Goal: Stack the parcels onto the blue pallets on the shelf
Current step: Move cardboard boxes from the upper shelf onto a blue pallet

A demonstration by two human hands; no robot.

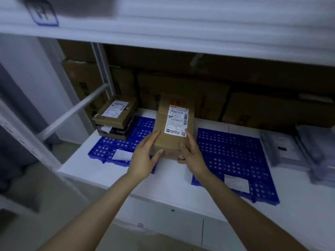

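Two bare forearms are stretching up from the bottom edge toward the white shelf.

At the far left, a small stack of parcels is sitting on the back corner of the left blue pallet, and a white paper slip is lying on that pallet's near part.

The left hand is gripping the brown parcel from its left side, with the fingers lying along the top edge and the thumb pressing the near face. The parcel is sitting between both hands, over the right edge of the left pallet and the gap beside it. Whether its underside is touching the pallet cannot be told. Its shipping label is facing up.

The right hand is holding the parcel's right near corner, fingertips touching the label's lower edge and the thumb curling round the near face.

Further right, the right blue pallet is carrying only a paper note. Grey flat packets are lying beyond it, and large cartons are lining the back.
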